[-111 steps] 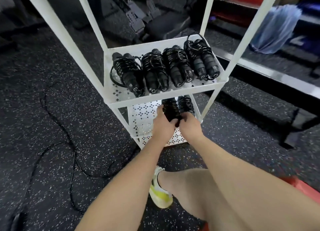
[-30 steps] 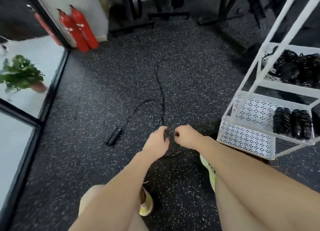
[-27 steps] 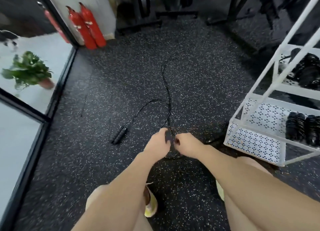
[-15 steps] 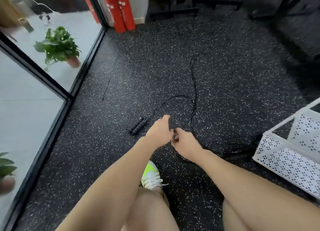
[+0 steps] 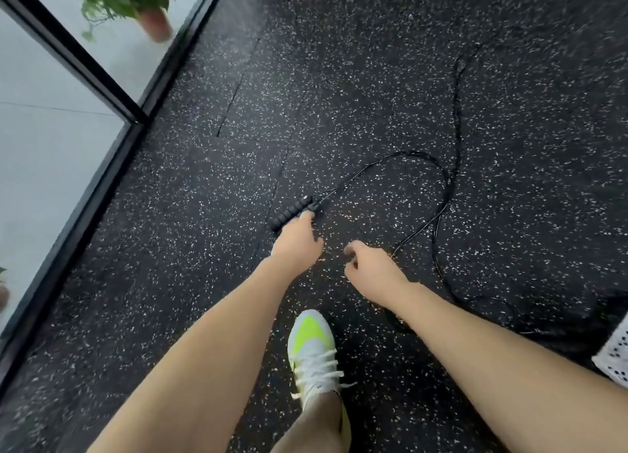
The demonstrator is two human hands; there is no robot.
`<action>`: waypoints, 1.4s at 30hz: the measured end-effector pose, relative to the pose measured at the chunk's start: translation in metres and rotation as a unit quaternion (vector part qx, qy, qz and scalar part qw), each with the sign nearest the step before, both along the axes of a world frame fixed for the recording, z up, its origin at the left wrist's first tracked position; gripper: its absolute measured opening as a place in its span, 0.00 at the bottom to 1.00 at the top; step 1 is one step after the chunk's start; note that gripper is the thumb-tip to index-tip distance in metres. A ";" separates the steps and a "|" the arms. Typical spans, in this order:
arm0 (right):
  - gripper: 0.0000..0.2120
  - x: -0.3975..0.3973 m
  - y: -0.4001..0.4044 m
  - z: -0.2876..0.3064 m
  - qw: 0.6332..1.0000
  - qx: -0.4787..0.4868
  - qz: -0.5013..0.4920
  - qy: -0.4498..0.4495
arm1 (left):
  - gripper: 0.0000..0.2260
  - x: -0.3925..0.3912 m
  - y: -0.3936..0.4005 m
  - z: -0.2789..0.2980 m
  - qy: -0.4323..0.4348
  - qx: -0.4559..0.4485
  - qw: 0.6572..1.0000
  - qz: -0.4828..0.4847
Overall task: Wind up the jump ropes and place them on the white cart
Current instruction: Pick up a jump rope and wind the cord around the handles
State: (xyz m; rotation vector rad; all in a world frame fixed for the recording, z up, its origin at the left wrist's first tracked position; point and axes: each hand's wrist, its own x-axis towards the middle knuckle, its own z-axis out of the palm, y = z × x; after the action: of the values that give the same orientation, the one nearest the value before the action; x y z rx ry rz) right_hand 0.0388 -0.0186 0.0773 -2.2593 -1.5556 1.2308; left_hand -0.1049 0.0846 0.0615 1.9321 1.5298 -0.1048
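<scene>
A black jump rope lies unwound on the speckled black floor. Its two foam handles (image 5: pixel 293 210) lie side by side at centre. The cord (image 5: pixel 447 184) loops right from the handles, runs away up the floor, and trails back toward the lower right. My left hand (image 5: pixel 297 241) reaches down over the near end of the handles, with its fingertips touching them. My right hand (image 5: pixel 371 266) hovers just right of it, fingers loosely curled and holding nothing. A corner of the white perforated cart (image 5: pixel 615 354) shows at the right edge.
A black-framed glass wall (image 5: pixel 112 136) runs along the left, with a potted plant (image 5: pixel 136 4) behind it. My foot in a white and yellow shoe (image 5: pixel 314 350) stands on the floor below my hands. My bare knees fill the bottom of the view.
The view swung left and down, leaving only a corner of the cart in sight. My hands separated. My left hand moved forward from the cord onto the handles.
</scene>
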 end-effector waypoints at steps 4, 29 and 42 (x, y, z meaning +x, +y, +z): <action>0.15 0.006 0.023 -0.041 1.000 -0.010 0.011 -0.008 | 0.24 -0.005 0.028 -0.049 0.018 0.000 0.999 0.036; 0.16 0.024 0.031 -0.143 0.998 -0.057 0.000 0.034 | 0.31 0.017 0.070 -0.180 0.147 -0.024 0.986 0.074; 0.15 0.085 -0.046 -0.056 0.995 -0.014 -0.102 0.018 | 0.15 0.115 -0.028 -0.101 -0.087 -0.068 0.990 0.091</action>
State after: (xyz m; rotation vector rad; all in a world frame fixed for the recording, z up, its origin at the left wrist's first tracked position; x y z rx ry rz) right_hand 0.1238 -0.0642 0.0216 -2.3298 -1.2667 1.2363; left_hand 0.0103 0.0569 -0.0394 1.6426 1.5333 0.0376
